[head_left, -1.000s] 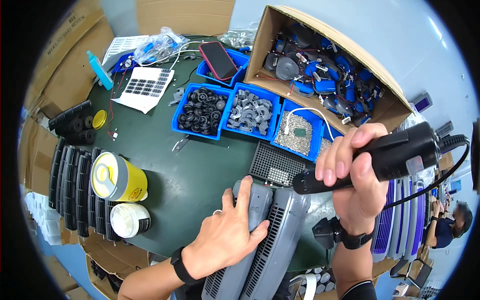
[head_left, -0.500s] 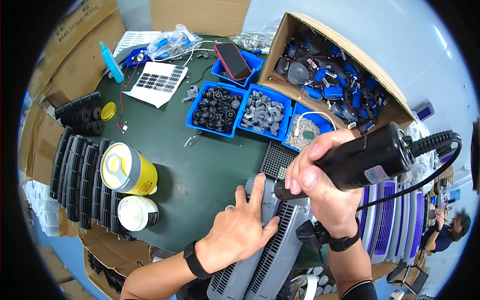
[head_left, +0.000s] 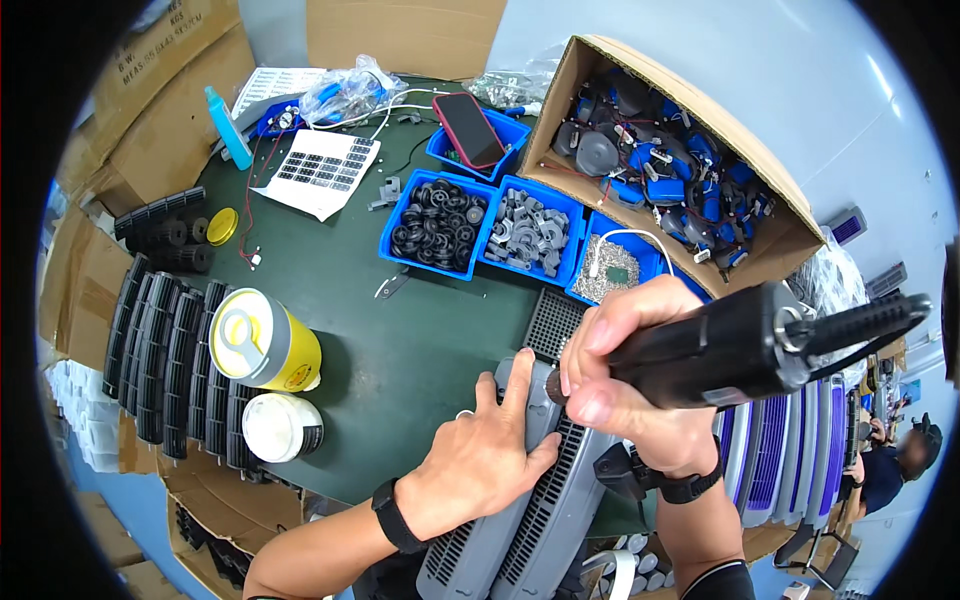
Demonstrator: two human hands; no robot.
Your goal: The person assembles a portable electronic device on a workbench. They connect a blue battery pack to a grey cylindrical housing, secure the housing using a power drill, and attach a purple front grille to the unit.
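My right hand (head_left: 640, 375) is wrapped round a black electric screwdriver (head_left: 715, 345), whose tip end points down at the far end of a long grey slotted plastic housing (head_left: 535, 520). The bit itself is hidden, so I cannot tell whether it touches a screw. My left hand (head_left: 480, 455) lies on the housing with its fingers spread, index and middle fingers stretched toward the screwdriver's tip. Just beyond the housing sits a black grid tray (head_left: 553, 322).
Blue bins hold black wheels (head_left: 437, 222), grey clips (head_left: 528, 228) and small screws (head_left: 600, 275). A carton (head_left: 800, 180) of blue-and-grey motor parts stands back right. Left are a yellow-grey cup (head_left: 285, 350), a white jar (head_left: 280, 428) and black rollers (head_left: 155, 370). A co-worker (head_left: 885, 470) is far right.
The screwdriver's body has swung slightly down and toward me, and its cord end now points further right. My left hand keeps its place on the housing.
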